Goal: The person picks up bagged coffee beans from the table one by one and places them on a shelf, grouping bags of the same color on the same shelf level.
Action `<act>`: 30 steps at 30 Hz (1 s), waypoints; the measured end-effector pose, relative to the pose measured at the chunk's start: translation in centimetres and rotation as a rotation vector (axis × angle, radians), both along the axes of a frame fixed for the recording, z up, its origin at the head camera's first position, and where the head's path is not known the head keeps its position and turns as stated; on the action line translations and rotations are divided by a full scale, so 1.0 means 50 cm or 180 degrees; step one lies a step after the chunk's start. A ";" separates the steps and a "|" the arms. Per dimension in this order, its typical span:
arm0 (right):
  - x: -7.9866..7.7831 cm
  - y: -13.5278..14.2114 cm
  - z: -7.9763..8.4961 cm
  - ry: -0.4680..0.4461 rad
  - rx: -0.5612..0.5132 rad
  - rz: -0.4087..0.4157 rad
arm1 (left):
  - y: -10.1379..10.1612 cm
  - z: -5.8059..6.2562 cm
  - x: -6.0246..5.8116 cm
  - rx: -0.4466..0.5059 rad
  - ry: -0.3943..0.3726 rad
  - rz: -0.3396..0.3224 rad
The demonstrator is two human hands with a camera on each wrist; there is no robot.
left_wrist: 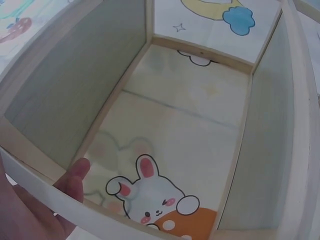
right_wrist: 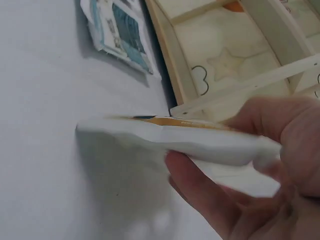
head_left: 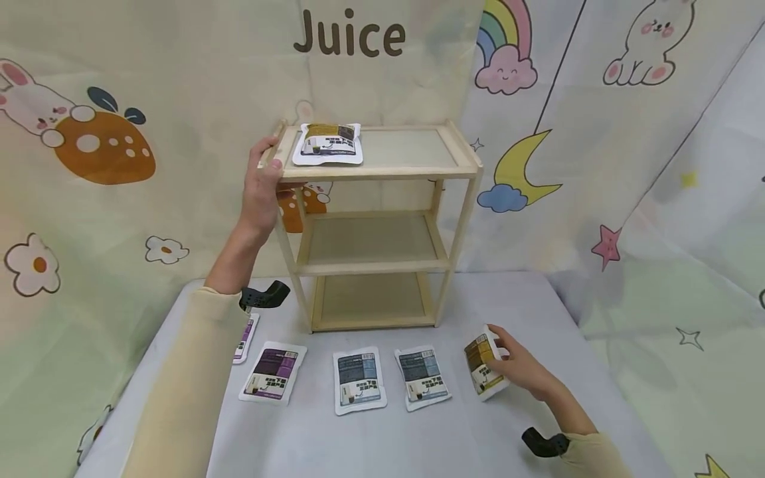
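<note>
A person in pale sleeves (head_left: 185,378) works at a white-covered table (head_left: 311,451) with both hands engaged, the head camera's view serving as the clock face. At ten o'clock, the left hand (head_left: 259,186) grips the upper left end of a three-tier wooden rack (head_left: 376,174), its fingers curled over the frame, as the left wrist camera also shows. On the top tier, toward eleven o'clock, a gold-and-white pouch (head_left: 327,143) lies flat just beside that hand, while the two lower tiers stand bare beneath it. At four o'clock, the right hand (head_left: 520,368) pinches a brown-and-white pouch (head_left: 481,365) between thumb and fingers, tilted on edge near the table; whether its lower edge touches the cloth is hard to tell from the blurred right wrist view. A row of pouches lies on the table in front of the rack: a blue-and-white pouch (head_left: 360,381) at six o'clock, a second blue-and-white pouch (head_left: 422,377) between five and six, a purple-and-white pouch (head_left: 273,373) at seven, and another purple pouch (head_left: 245,340), partly hidden by the left arm, at eight. Behind them hangs a cartoon-printed backdrop (head_left: 209,99), with the word "Juice" (head_left: 349,33) at twelve o'clock and a yellow moon (head_left: 516,169) at two
</note>
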State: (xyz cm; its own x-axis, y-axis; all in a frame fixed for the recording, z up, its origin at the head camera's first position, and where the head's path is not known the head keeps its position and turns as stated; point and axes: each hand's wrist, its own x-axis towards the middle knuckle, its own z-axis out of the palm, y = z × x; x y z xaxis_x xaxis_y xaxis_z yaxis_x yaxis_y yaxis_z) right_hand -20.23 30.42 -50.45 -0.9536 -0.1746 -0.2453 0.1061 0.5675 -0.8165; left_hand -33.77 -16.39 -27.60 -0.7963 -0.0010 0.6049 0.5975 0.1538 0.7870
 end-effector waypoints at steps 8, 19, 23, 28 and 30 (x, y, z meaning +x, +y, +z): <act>0.032 0.003 -0.026 0.0882 0.1317 0.0007 | 0.011 -0.002 -0.004 0.0006 -0.0029 -0.0025; 0.027 -0.003 -0.041 0.0739 0.1814 0.0646 | 0.008 -0.007 -0.006 0.0012 -0.0143 0.0079; 0.014 -0.010 -0.045 0.0789 0.1938 0.0621 | 0.005 -0.003 -0.005 -0.0008 -0.0114 0.0077; 0.003 -0.019 -0.052 0.0771 0.2079 0.0553 | -0.001 -0.001 -0.006 0.0012 -0.0051 0.0063; 0.000 -0.023 -0.054 0.0715 0.2110 0.0556 | -0.003 -0.001 -0.006 0.0016 -0.0021 0.0058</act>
State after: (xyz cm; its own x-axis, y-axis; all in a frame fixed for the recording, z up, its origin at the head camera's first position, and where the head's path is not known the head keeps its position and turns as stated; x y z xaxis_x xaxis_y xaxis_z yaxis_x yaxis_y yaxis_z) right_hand -20.23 29.25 -53.16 -0.9652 -0.2117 -0.1538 -0.1616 0.9445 -0.2860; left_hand -34.06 -16.54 -27.66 -0.8001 -0.0186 0.5995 0.5895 0.1606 0.7917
